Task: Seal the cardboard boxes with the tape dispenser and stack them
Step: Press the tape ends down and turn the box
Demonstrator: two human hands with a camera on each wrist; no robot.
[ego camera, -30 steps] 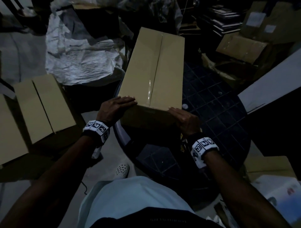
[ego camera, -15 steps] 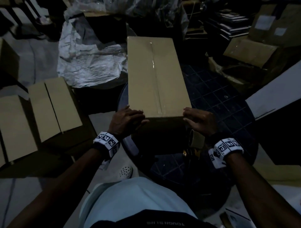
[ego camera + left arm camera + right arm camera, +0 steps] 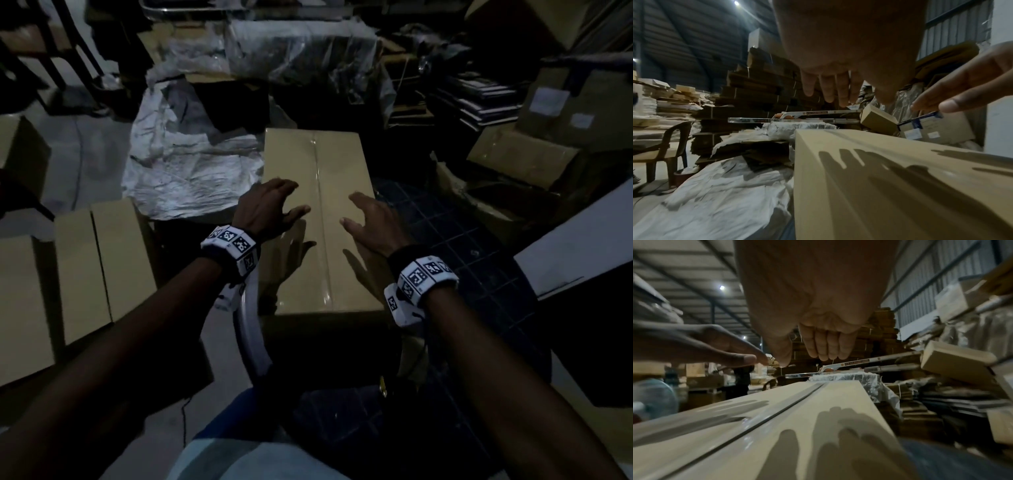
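Observation:
A long closed cardboard box [image 3: 329, 274] lies on a dark round table [image 3: 455, 246], with clear tape shining along its centre seam [image 3: 781, 415]. My left hand [image 3: 270, 205] hovers over the box's left half, fingers spread and holding nothing. Over the right half my right hand [image 3: 371, 219] does the same. Both hands cast shadows on the box top [image 3: 890, 194], so they hang a little above it. The left wrist view shows the left hand's fingers [image 3: 830, 87] straight and empty. No tape dispenser shows clearly.
Closed cardboard boxes [image 3: 102, 260] stand side by side on the floor at the left. A crumpled white sheet [image 3: 191, 178] lies behind them. Stacked flat cardboard [image 3: 760, 91], a plastic chair [image 3: 663, 146] and more boxes [image 3: 524, 161] crowd the back and right.
The box has swung straight and now lies lengthwise in front of me. Both hands have left its near end and moved up over the middle of its top.

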